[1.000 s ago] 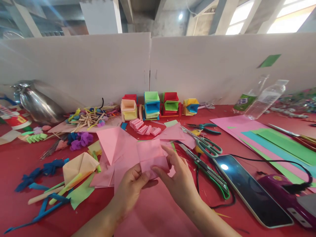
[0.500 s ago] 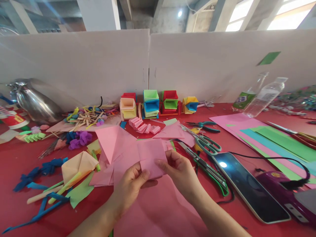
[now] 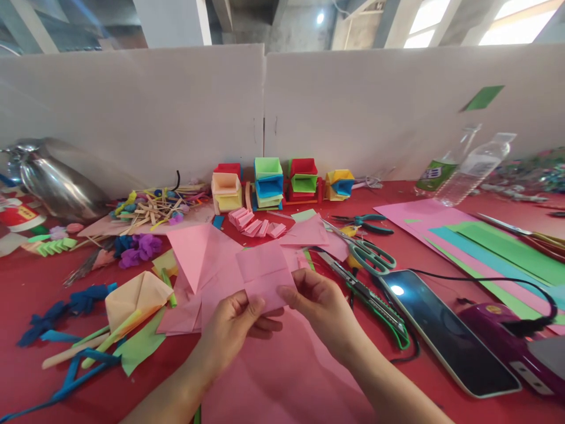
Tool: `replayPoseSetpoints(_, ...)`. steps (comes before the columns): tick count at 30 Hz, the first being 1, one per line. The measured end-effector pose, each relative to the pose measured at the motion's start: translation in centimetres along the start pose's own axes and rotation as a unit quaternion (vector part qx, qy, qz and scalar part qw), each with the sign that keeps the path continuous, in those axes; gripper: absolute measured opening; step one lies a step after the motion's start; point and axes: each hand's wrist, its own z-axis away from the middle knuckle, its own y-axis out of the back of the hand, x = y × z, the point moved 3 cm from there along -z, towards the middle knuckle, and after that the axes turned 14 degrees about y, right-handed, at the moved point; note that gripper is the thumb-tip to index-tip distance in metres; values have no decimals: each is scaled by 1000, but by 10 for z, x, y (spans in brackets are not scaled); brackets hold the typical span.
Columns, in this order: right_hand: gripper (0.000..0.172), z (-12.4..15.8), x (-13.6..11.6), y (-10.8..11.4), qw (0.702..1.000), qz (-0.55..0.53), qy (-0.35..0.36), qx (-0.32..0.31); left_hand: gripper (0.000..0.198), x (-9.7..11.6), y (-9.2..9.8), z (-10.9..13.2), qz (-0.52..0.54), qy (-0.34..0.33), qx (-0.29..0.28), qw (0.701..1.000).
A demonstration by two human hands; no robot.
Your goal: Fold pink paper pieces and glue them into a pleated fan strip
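Observation:
A small square of pink paper is held up between both hands, with a crease running across its middle. My left hand pinches its lower left corner, thumb in front and fingers behind. On the right edge, my right hand grips the same paper between thumb and fingers. Beneath the hands lies a large pink sheet. A folded pink triangle rests left of the paper, and several small folded pink strips lie behind it.
Right of my hands lie a box cutter, scissors, pliers and a phone. Colourful folded paper boxes stand at the back. Craft scraps and a steel jug are on the left; plastic bottles lean at the right.
The pink paper has tilted, its upper edge shifting left and its crease showing more plainly. The fingers of my left hand have spread a little behind it. The view has shifted slightly.

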Motion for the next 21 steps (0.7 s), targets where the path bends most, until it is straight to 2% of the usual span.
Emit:
replayPoseSetpoints(6,21,0,-5,-2,998,-58,0,7,36,2,0,0,0,14,21,1000)
replayPoseSetpoints(12,20,0,-4,-3,998,-56,-18,-6,34,1,1,1,2,13,30,999)
replayPoseSetpoints(15,19,1,-3,-4,999,-34,-33,-23,34,0,1,1,2,11,28,1000)
replayPoseSetpoints(21,21,1,-4,-4,998,-46,-35,-12,33,1,0,0,-1,18,7,1000)
